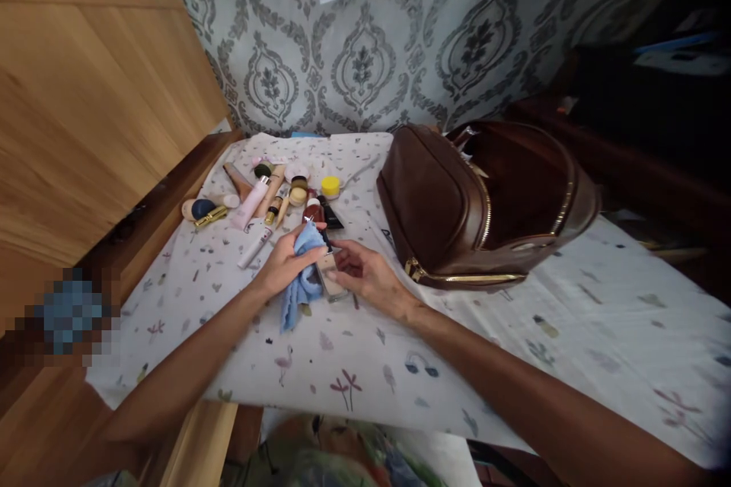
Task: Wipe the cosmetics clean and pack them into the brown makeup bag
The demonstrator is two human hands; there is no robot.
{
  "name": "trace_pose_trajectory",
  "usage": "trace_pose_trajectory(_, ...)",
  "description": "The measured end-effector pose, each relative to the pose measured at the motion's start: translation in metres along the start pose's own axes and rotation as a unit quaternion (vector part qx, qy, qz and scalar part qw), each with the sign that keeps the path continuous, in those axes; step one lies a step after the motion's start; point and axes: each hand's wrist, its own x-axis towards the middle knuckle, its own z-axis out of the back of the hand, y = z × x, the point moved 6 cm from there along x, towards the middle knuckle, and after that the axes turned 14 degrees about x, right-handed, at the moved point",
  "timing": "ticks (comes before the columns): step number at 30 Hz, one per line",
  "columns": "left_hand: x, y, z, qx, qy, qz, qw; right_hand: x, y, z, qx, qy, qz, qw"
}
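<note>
A light blue cloth [300, 297] is bunched in my left hand [282, 265], closed around it with part hanging down. My right hand [374, 280] grips a clear bottle of beige liquid [330, 280], which looks like foundation, tilted with its dark top toward the cloth. The cloth touches the bottle near that top. Just beyond my hands lie a dark red bottle with a white cap [312, 213] and a black tube [332, 216]. A pale pink tube [251, 202] and a white tube [255, 246] rest to the left of them.
Several other cosmetics, among them a yellow-lidded jar [330, 186] and a gold clip [211, 217], lie on the patterned white cloth [400, 365]. A brown leather bag [437, 205] stands unzipped at right. A wooden cabinet [103, 106] borders the left side, and a papered wall [400, 46] the back.
</note>
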Motion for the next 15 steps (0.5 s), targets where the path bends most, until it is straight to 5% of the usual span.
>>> trace_pose_trajectory(7,-0.002,0.002,0.007,0.056,-0.055,-0.009,0.997,-0.017,0.013,-0.022,-0.226,0.009,0.06,0.972)
trace_pose_trajectory(15,0.003,0.018,0.005,0.042,-0.108,0.058,0.992,-0.016,0.01,-0.027,-0.256,0.0,0.041,0.966)
